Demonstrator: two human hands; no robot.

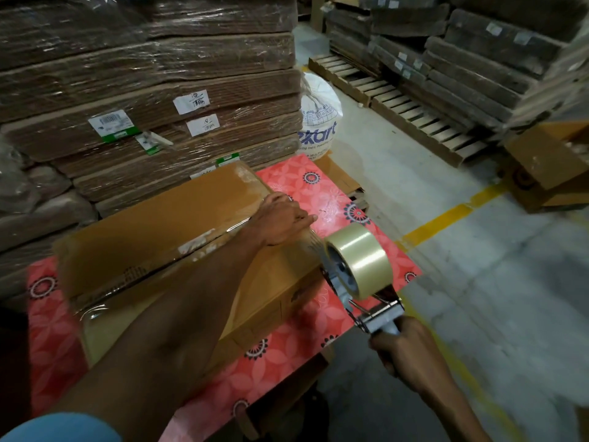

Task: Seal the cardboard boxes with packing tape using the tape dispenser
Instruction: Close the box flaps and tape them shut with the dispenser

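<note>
A long brown cardboard box [165,237] lies on a red patterned table [334,199], with clear tape running along its centre seam. My left hand [282,220] presses flat on the box's right end, over the tape. Just off that end, my right hand [403,349] grips the handle of a metal tape dispenser [366,301]. The dispenser carries a roll of clear packing tape [358,260], and a strip of tape stretches from the roll to the box under my left hand.
Shrink-wrapped stacks of flat cardboard [153,100] rise right behind the table. A white sack [320,113] stands at the table's far corner. Wooden pallets [401,106] and another box [551,167] sit on the concrete floor at right, crossed by a yellow line [446,218].
</note>
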